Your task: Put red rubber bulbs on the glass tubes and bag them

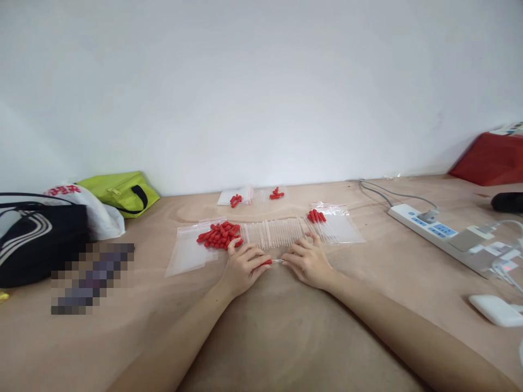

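In the head view my left hand (245,265) is closed on a red rubber bulb (266,262), whose end shows past the fingertips. My right hand (308,261) pinches a thin clear dropper tube (277,261). The tube meets the bulb's end between the hands; how far it sits inside cannot be seen. Just beyond the hands lies a row of clear tubes (269,233). By my left hand is a heap of red bulbs (218,235) on clear plastic bags (186,253). Beyond my right hand, several tubes with red bulbs on them (316,216) lie on another clear bag (347,228).
Small bags with red bulbs (236,200) lie near the wall. To the right are a white power strip (425,228) with cables, a white case (496,310) and a red bag (490,160). A black bag (44,245) and a yellow-green bag (118,190) stand at left.
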The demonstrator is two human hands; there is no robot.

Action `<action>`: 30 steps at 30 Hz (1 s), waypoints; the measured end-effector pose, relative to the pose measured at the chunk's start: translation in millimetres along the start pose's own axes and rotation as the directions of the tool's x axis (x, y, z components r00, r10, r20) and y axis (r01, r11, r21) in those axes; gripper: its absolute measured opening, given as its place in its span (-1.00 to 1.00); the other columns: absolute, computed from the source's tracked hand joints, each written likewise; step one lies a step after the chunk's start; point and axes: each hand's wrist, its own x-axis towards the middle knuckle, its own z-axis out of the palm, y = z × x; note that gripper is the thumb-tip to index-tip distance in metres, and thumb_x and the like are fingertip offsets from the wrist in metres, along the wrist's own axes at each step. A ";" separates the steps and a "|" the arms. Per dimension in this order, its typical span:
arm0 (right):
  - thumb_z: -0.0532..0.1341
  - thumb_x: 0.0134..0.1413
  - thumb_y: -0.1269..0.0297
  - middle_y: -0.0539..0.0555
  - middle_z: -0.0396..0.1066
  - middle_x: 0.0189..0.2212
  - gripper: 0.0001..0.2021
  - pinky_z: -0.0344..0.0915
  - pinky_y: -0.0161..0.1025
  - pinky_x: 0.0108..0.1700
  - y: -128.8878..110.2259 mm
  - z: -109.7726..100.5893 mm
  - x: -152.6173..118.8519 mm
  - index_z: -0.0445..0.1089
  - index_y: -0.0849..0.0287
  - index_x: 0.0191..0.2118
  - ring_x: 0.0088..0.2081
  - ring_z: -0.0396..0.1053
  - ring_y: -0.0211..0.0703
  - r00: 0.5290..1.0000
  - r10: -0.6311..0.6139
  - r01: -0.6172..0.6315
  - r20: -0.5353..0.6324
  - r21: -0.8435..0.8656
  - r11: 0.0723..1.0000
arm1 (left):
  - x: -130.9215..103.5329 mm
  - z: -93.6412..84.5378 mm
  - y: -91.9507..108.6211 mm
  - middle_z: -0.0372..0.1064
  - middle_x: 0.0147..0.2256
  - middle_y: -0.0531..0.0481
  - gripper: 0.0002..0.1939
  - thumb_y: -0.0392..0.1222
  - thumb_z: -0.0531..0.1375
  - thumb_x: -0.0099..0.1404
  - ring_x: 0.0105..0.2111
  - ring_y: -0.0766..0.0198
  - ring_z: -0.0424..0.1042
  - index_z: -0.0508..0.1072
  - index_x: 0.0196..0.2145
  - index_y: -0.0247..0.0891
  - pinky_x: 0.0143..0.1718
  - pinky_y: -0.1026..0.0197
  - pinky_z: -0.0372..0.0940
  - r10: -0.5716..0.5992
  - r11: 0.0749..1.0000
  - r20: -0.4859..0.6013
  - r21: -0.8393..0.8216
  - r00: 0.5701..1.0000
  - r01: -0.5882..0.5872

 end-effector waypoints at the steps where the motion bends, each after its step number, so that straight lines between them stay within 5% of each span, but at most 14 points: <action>1: 0.07 0.11 0.28 0.00 0.39 -0.45 -0.83 -0.22 -0.04 -0.04 1.0 -0.3 -0.5 0.40 0.10 -0.35 -0.29 0.17 -0.22 1.000 0.001 -0.001 0.004 -0.007 1.000 | -0.6 0.2 -0.9 0.47 -0.39 0.09 -0.87 -0.13 0.12 0.23 -0.30 0.26 0.36 0.47 -0.31 -0.07 0.02 -0.06 -0.18 -0.012 1.000 0.001 -0.002 1.000 0.012; 13: 0.05 0.11 0.32 0.01 0.35 -0.50 -0.81 -0.19 -0.08 -0.11 4.2 2.6 -0.4 0.40 0.12 -0.40 -0.33 0.13 -0.21 0.999 -0.030 0.032 0.034 -0.063 0.997 | -1.7 1.2 -3.9 0.46 -0.36 0.07 -0.86 -0.16 0.10 0.24 -0.33 0.25 0.34 0.46 -0.28 -0.07 -0.05 -0.04 -0.12 -0.038 0.999 0.083 -0.020 0.996 0.040; 17: 0.05 0.08 0.33 0.04 0.37 -0.48 -0.81 -0.16 -0.12 -0.14 16.6 -4.7 1.1 0.42 0.14 -0.38 -0.33 0.16 -0.20 0.985 0.169 -0.171 -0.042 -0.060 0.983 | -5.3 1.7 -6.2 0.37 -0.22 -0.10 -0.48 0.08 0.18 0.09 -0.23 0.12 0.30 0.31 -0.03 -0.20 -0.11 0.01 0.03 -0.144 0.989 0.001 0.038 0.990 0.144; 20: 0.03 0.08 0.28 0.08 0.40 -0.44 -0.77 -0.15 -0.13 -0.16 37.6 -9.3 0.2 0.43 0.15 -0.37 -0.30 0.19 -0.15 0.890 0.435 -0.449 -0.139 -0.091 0.889 | -7.3 3.2 -7.8 0.36 -0.27 -0.08 -0.49 0.01 0.15 0.14 -0.25 0.14 0.30 0.23 0.00 -0.26 -0.17 0.06 0.10 -0.188 0.982 -0.014 0.001 0.982 0.188; 24: -0.03 0.08 0.21 0.12 0.43 -0.39 -0.69 -0.15 -0.11 -0.19 67.5 -13.5 -3.9 0.44 0.14 -0.32 -0.26 0.22 -0.07 0.658 0.740 -0.752 -0.136 -0.168 0.638 | -7.8 5.2 -9.0 0.37 -0.32 -0.02 -0.79 -0.17 0.10 0.20 -0.29 0.21 0.33 0.36 -0.19 -0.21 -0.19 0.12 0.12 -0.149 0.987 0.028 -0.063 0.988 0.150; 27: -0.05 0.06 0.20 0.14 0.43 -0.38 -0.67 -0.15 -0.10 -0.20 80.5 -15.2 -7.6 0.44 0.13 -0.28 -0.24 0.24 -0.02 0.516 0.854 -0.843 -0.073 -0.223 0.490 | -7.6 5.9 -9.3 0.39 -0.35 0.01 -0.88 -0.20 0.10 0.20 -0.32 0.25 0.34 0.40 -0.30 -0.20 -0.22 0.13 0.12 -0.131 0.986 0.069 -0.090 0.989 0.137; 30: -0.03 0.04 0.21 0.15 0.44 -0.38 -0.68 -0.14 -0.09 -0.19 83.1 -14.6 -9.8 0.43 0.13 -0.22 -0.23 0.26 0.00 0.473 0.880 -0.858 -0.032 -0.245 0.452 | -7.0 5.6 -9.3 0.40 -0.37 0.02 -0.89 -0.21 0.10 0.20 -0.33 0.25 0.35 0.41 -0.34 -0.20 -0.25 0.15 0.14 -0.141 0.983 0.104 -0.100 0.984 0.152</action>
